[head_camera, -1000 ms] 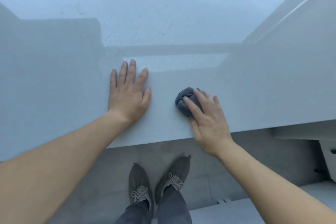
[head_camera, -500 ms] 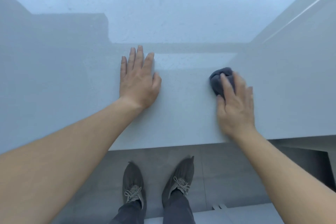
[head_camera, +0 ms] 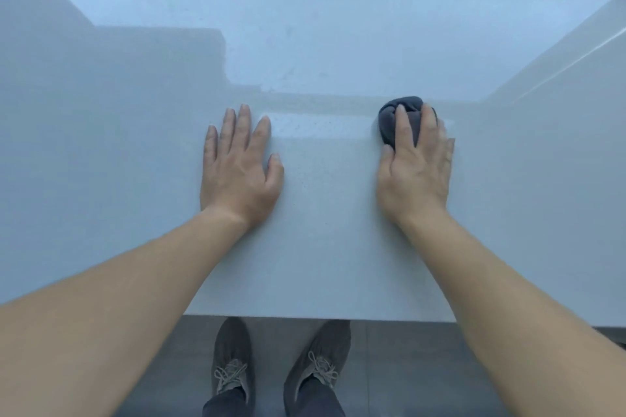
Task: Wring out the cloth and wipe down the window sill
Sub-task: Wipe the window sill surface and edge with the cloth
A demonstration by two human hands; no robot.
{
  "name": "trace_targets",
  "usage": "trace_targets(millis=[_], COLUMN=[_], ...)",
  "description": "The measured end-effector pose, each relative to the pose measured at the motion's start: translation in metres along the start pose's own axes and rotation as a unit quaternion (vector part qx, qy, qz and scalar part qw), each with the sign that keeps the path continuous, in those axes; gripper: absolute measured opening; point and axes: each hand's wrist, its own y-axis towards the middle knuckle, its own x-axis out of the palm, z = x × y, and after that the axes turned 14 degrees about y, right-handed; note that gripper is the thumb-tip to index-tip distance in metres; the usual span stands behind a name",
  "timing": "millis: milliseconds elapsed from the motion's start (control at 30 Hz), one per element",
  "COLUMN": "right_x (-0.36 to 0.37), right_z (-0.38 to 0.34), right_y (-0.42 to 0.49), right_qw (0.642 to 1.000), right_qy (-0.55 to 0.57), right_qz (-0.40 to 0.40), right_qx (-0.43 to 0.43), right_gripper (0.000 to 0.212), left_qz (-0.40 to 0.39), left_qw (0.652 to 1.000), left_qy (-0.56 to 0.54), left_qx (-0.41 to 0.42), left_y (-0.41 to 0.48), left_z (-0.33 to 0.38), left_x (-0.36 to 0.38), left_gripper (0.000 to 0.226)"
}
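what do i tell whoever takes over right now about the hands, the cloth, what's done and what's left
Left hand: flat on the sill, fingers straight, holding nothing.
Right hand: fingers draped over the balled cloth, thumb at its side, pressing it onto the sill.
Cloth: dark grey, on the sill, right of the left hand.
Done: cloth is bunched and wiping looks under way; a streaked band lies between the hands.
Left: specks show farther back; the rear and both sides likely need wiping.
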Motion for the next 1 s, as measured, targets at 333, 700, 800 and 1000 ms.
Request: trace_targets(millis=[333, 700, 800, 1000], right_x=[-0.001, 0.010, -0.002, 0.019], right_z=[-0.001, -0.020, -0.015, -0.042], right_y=[0.033, 0.055, 0.109, 0.082], right_qw=[0.981, 0.951, 0.994, 0.976], right_qy=[-0.054, -0.060, -0.033, -0.034], right_qz=[-0.098, -0.157, -0.062, -0.109], right_qx=[-0.157, -0.258, -0.077, -0.188], right_gripper=[0.064, 0.063, 0.061, 0.061], left_qz=[0.002, -0.010, -0.005, 0.032], left_qw=[1.000, 1.000, 1.000, 0.996], left_qy=[0.018, 0.007, 0.003, -0.079], left_qx=[0.000, 0.010, 0.013, 0.041], left_y=[0.000, 0.000, 0.005, 0.071], left_z=[0.000, 0.002, 0.001, 0.009], left_x=[0.000, -0.009, -0.015, -0.031], left_gripper=[0.067, 0.067, 0.065, 0.060])
